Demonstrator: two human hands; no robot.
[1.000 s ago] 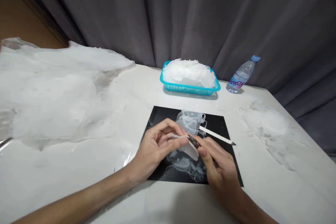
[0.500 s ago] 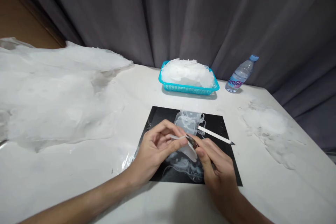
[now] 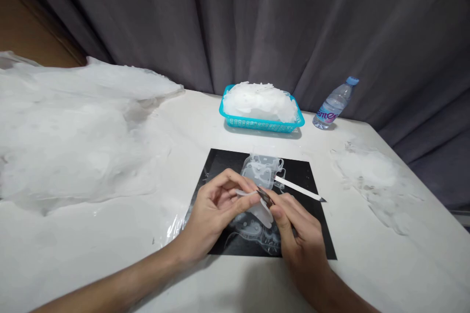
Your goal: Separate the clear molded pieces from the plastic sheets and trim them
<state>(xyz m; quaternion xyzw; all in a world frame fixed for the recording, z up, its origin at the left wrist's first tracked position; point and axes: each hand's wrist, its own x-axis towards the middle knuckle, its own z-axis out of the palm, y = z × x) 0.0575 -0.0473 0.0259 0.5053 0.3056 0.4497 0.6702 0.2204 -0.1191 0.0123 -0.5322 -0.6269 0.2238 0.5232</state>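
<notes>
Between thumb and fingers, my left hand [image 3: 216, 210] pinches a translucent white silicone-like piece [image 3: 261, 214] with a curved rim. My right hand [image 3: 303, 230] is closed around a small dark metal tool [image 3: 265, 196], whose tip meets the piece's edge beside my left thumb. The tool's exact kind is mostly hidden by my fingers. Below both hands lies a black mat [image 3: 293, 168]. Clear moulded sheets [image 3: 253, 232] rest on it, partly covered by my hands. Behind them, a white pencil-like stick [image 3: 299, 189] with a dark tip lies across the mat.
A blue basket [image 3: 264, 123] heaped with white translucent pieces [image 3: 260, 102] stands at the back. To its right is a water bottle [image 3: 332, 107]. Large cloudy plastic sheeting [image 3: 73, 132] covers the table's left side. Clear scraps [image 3: 374, 171] lie at the right. A grey curtain [image 3: 249, 24] hangs behind.
The whole view has shifted slightly, so everything sits a little further left. Both hands keep the same hold, with the tool still at the piece's edge.
</notes>
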